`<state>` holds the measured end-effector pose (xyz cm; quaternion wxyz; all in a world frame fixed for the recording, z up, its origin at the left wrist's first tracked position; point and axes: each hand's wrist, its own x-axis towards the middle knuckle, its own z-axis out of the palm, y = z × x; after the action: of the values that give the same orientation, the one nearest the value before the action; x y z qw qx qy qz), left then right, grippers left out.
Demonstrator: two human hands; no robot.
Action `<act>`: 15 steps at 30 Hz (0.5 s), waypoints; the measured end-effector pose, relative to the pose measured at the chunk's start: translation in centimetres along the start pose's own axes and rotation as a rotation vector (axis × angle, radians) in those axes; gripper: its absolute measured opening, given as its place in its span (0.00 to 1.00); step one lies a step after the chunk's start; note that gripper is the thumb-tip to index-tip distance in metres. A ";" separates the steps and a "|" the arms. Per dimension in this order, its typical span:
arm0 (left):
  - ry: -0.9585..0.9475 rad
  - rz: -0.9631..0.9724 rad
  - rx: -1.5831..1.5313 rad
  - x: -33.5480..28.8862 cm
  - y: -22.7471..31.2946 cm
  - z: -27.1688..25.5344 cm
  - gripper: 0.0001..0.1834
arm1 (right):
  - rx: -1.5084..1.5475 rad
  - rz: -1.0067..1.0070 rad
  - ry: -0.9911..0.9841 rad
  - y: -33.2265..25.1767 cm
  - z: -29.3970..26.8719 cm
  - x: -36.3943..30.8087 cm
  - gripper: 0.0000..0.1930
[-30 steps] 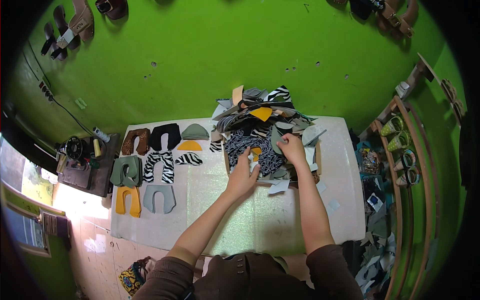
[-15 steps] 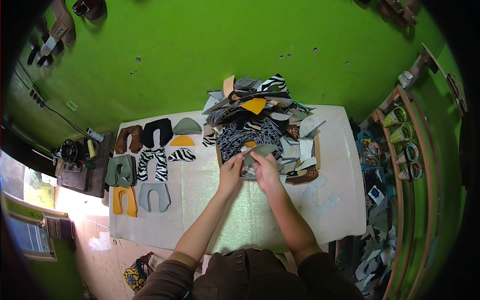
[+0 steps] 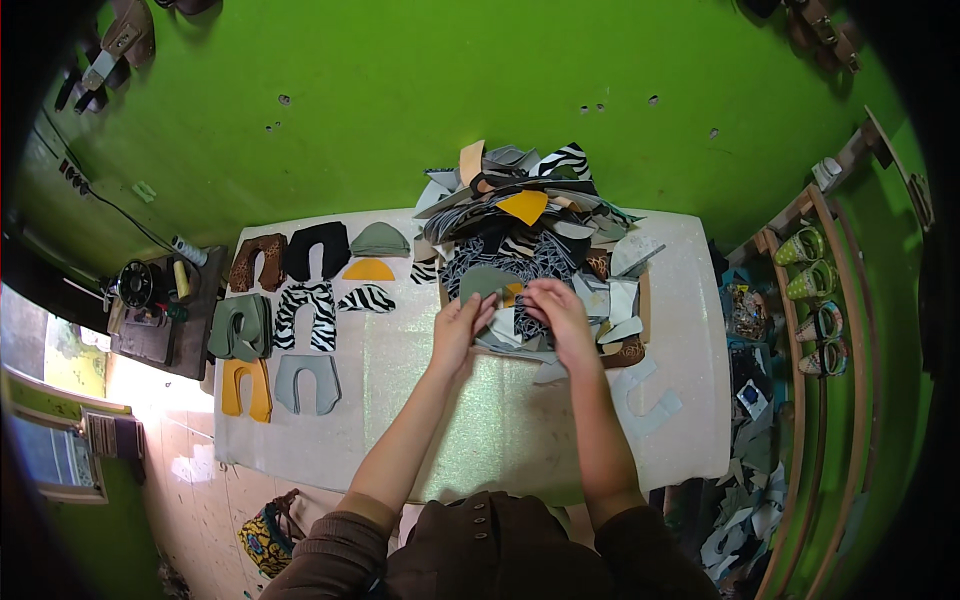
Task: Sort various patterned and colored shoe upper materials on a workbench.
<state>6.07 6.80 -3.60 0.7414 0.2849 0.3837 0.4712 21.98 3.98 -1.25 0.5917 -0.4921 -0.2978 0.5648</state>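
My left hand (image 3: 461, 322) is closed on a grey-green half-round piece of sheet material (image 3: 484, 282), held over a box of offcuts (image 3: 645, 300). To its right my right hand (image 3: 560, 314) hovers with curled fingers, apart from that piece. Whether anything small sits in those fingers is hidden. A bit of yellow material (image 3: 513, 292) shows between the two hands. Beneath them lies a heap of dark thin strips (image 3: 465, 262), with pale grey scraps (image 3: 592, 295) to the right.
Left on the table (image 3: 400, 400) lie sorted cut pieces: leopard (image 3: 245, 270), black (image 3: 335, 243), zebra (image 3: 323, 310), yellow (image 3: 232, 390) and grey (image 3: 292, 375) arches, plus grey-green half-rounds (image 3: 380, 238). Behind the box rises a pile of offcuts (image 3: 455, 222). A rack with sandals (image 3: 803, 283) stands right.
My hands have parted: the right one let go of the grey-green piece and moved right. The left one keeps the piece and has shifted slightly left. The whole view has shifted a little.
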 end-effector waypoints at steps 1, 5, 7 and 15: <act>0.019 0.006 0.049 0.2 0.3 -0.7 0.12 | -0.272 -0.090 0.004 0.5 -1.6 0.1 0.08; -0.028 -0.022 0.011 0.4 1.2 -1.3 0.13 | -1.345 0.046 -0.037 -1.3 -2.5 -1.2 0.11; -0.042 -0.051 0.023 0.3 1.5 -0.9 0.14 | -1.623 0.138 -0.083 -0.3 -3.0 -1.4 0.11; -0.096 -0.160 -0.047 0.0 2.6 -0.7 0.17 | -1.639 0.217 0.018 1.3 -3.7 0.1 0.14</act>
<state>4.26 7.83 -1.93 0.8007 0.2580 0.3581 0.4050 24.87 2.95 -3.75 -0.0104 -0.7980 -0.5616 0.2185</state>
